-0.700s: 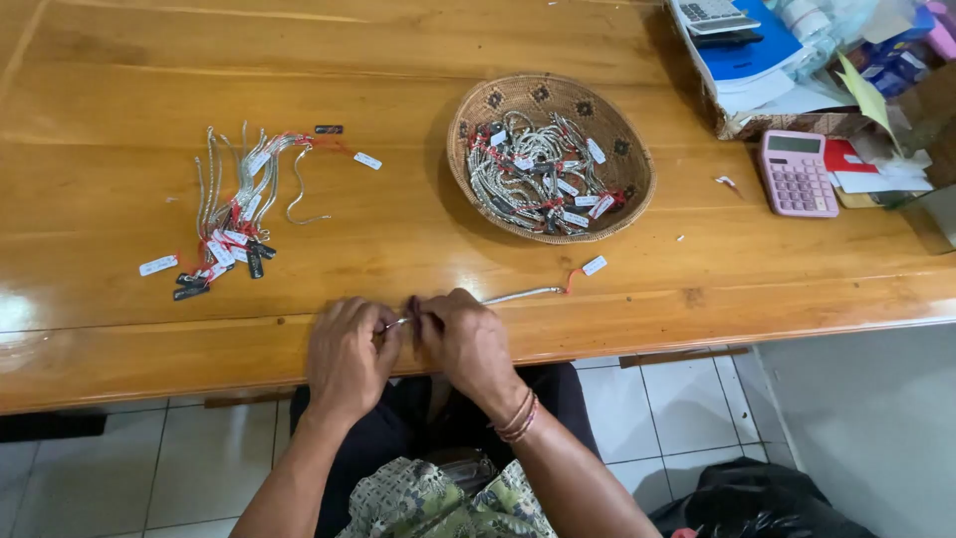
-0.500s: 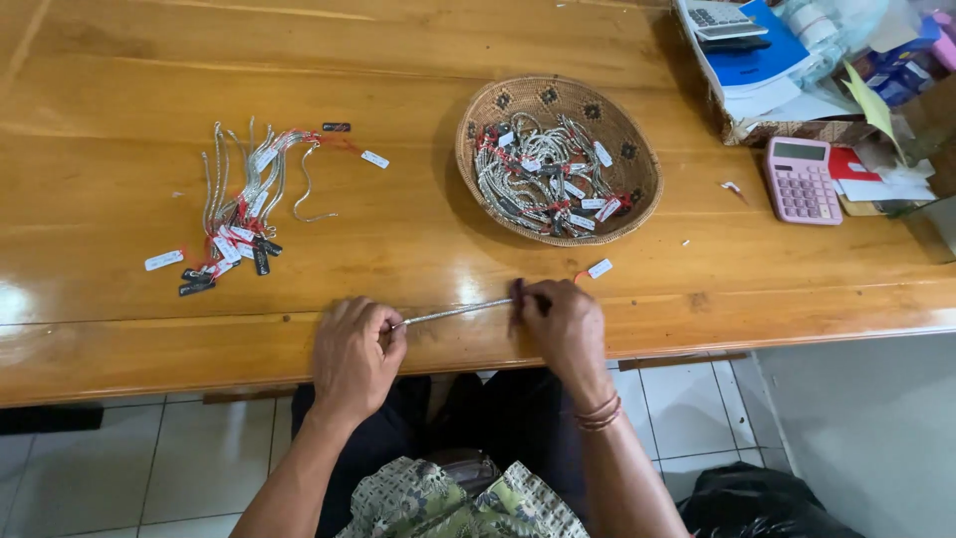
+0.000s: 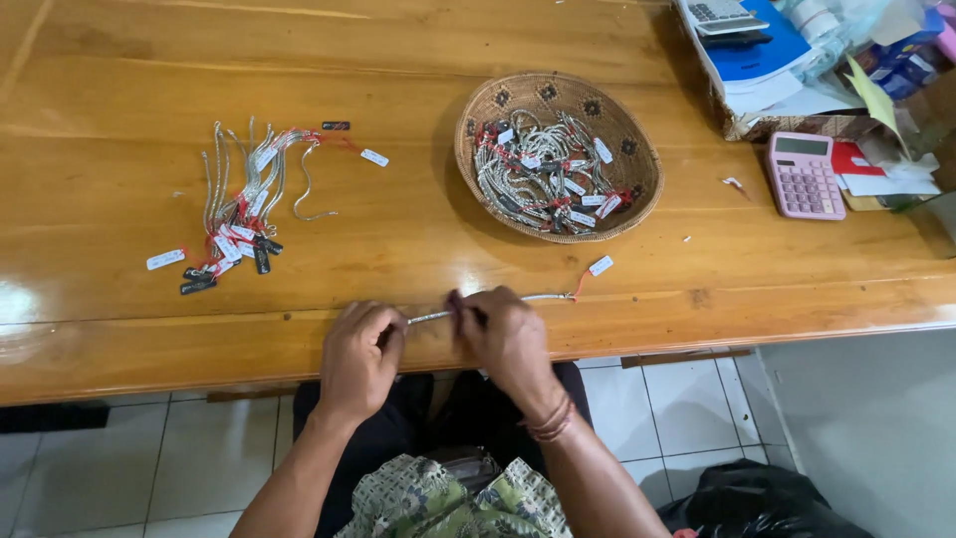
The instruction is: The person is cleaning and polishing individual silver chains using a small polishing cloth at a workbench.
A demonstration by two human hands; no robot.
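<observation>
At the lower middle of the frame, both hands work at the near edge of the wooden desk. The left hand has its fingers pinched together on one end of a thin silver chain, and the right hand has its fingers clamped on the same chain a little further along, so a short stretch runs taut between them. The rest of the chain trails out past the right hand toward the right, ending in a red thread and a small white tag that lies flat on the desk. Holding it at two points seems to keep the chain straight and steady just above the desk edge, close to the body.

At centre right sits a shallow woven basket heaped with similar tagged chains, within easy reach of the right hand. At the left of the frame a loose bundle of chains with white and black tags lies spread on the wood, well apart from the basket, as if kept as a separate lot. In the upper right corner a pink calculator lies beside a stack of papers and boxes.
</observation>
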